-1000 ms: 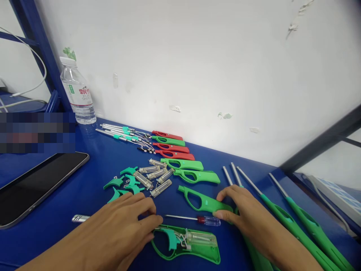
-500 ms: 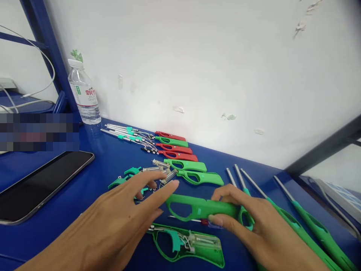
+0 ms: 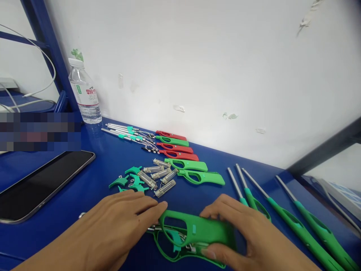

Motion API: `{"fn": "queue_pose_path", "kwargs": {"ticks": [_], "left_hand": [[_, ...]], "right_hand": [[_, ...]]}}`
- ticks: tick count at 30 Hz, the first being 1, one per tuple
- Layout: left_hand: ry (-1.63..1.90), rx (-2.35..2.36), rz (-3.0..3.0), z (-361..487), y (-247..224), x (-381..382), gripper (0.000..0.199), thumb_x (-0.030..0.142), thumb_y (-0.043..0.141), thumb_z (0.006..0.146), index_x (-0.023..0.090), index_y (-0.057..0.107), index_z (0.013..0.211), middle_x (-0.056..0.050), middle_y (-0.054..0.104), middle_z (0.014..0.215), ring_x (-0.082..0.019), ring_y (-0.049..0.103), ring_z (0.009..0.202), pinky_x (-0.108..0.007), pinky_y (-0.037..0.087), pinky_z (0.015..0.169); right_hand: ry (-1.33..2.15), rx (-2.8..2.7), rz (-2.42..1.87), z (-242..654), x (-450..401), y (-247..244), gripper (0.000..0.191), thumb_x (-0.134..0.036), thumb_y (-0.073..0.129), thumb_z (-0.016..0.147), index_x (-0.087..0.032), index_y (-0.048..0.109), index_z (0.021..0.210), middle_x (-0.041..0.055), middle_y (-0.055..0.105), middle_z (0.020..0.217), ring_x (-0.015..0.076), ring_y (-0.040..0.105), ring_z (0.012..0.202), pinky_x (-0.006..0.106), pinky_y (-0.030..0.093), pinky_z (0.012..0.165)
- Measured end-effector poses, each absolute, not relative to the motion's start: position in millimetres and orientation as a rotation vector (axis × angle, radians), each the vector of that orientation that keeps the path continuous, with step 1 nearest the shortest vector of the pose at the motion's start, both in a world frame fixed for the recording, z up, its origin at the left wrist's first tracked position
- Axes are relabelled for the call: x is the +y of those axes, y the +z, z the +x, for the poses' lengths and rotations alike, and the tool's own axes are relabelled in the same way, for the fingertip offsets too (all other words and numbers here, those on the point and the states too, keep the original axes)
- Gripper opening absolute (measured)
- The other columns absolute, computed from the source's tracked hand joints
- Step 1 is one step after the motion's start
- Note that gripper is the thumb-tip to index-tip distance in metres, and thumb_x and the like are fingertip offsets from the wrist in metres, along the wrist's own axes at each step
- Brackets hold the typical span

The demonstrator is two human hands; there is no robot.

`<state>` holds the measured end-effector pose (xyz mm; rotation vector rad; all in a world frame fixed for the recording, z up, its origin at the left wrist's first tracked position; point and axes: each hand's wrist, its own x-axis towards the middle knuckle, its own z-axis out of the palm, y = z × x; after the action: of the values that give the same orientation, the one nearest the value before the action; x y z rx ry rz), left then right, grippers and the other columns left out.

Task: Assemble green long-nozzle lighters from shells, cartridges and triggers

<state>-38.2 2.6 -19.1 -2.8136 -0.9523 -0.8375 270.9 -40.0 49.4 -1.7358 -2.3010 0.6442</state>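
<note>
My right hand (image 3: pixel 231 229) grips the wide end of a green handle shell (image 3: pixel 208 227) between thumb and fingers. The shell hangs tilted over a second green half (image 3: pixel 169 255), which lies on the blue table and has a teal trigger (image 3: pixel 176 238), wires and a metal rod end inside. My left hand (image 3: pixel 126 218) is closed at the shell's narrow looped end, thumb and index finger against it. The lower half's wide end is mostly covered by the upper shell and my right hand.
Behind lie clear fuel tubes (image 3: pixel 166 188), teal triggers (image 3: pixel 134 180), metal rods with wires (image 3: pixel 121 133), and red and green shells (image 3: pixel 194 165). Several long green lighters (image 3: pixel 304 229) lie right. A phone (image 3: pixel 42 184) and a water bottle (image 3: pixel 84 90) are left.
My right hand has brought the green shell down and nearer, over the lower half. My left hand has moved down from beside the small parts and closed at the shell's narrow end.
</note>
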Motion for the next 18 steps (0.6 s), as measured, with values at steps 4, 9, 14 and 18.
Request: {"fn": "queue_pose_path", "kwargs": {"ticks": [4, 9, 14, 18], "left_hand": [[-0.653, -0.961, -2.928, -34.4, -2.7, 1.3, 0.049, 0.002, 0.056, 0.096, 0.031, 0.074, 0.131, -0.001, 0.085, 0.108, -0.022, 0.078, 0.094, -0.028, 0.061, 0.087], [-0.461, -1.02, -3.051, -30.2, 12.4, -0.1, 0.027, 0.004, 0.067, 0.101, 0.028, 0.076, 0.11, 0.002, 0.081, 0.105, -0.022, 0.075, 0.096, -0.029, 0.055, 0.083], [-0.373, -1.039, -3.065, -27.7, 8.8, -1.0, 0.037, -0.007, 0.073, 0.089, 0.025, 0.077, 0.108, 0.0, 0.078, 0.105, -0.023, 0.073, 0.097, -0.029, 0.053, 0.082], [-0.376, -1.055, -3.065, -29.0, 5.5, -1.9, 0.037, -0.006, 0.071, 0.092, 0.026, 0.076, 0.109, 0.001, 0.077, 0.108, -0.023, 0.072, 0.097, -0.03, 0.051, 0.082]], "right_hand": [[0.6, -2.398, -1.701, 273.0, -41.7, 42.3, 0.037, -0.028, 0.087, 0.092, -0.04, 0.08, 0.125, -0.0006, 0.078, 0.121, 0.0252, 0.079, 0.105, 0.034, 0.065, 0.089], [0.566, -2.522, -1.668, 270.1, -42.7, 36.8, 0.048, -0.021, 0.092, 0.087, -0.036, 0.08, 0.131, -0.0001, 0.08, 0.121, 0.0278, 0.079, 0.112, 0.034, 0.065, 0.093], [0.629, -2.533, -1.677, 261.6, -39.2, 37.2, 0.056, -0.012, 0.091, 0.085, -0.038, 0.079, 0.132, -0.003, 0.081, 0.123, 0.0256, 0.08, 0.115, 0.041, 0.058, 0.114], [0.674, -2.519, -1.701, 259.0, -39.8, 37.3, 0.056, -0.008, 0.092, 0.081, -0.037, 0.079, 0.127, -0.0023, 0.081, 0.125, 0.028, 0.079, 0.12, 0.045, 0.054, 0.12]]}}
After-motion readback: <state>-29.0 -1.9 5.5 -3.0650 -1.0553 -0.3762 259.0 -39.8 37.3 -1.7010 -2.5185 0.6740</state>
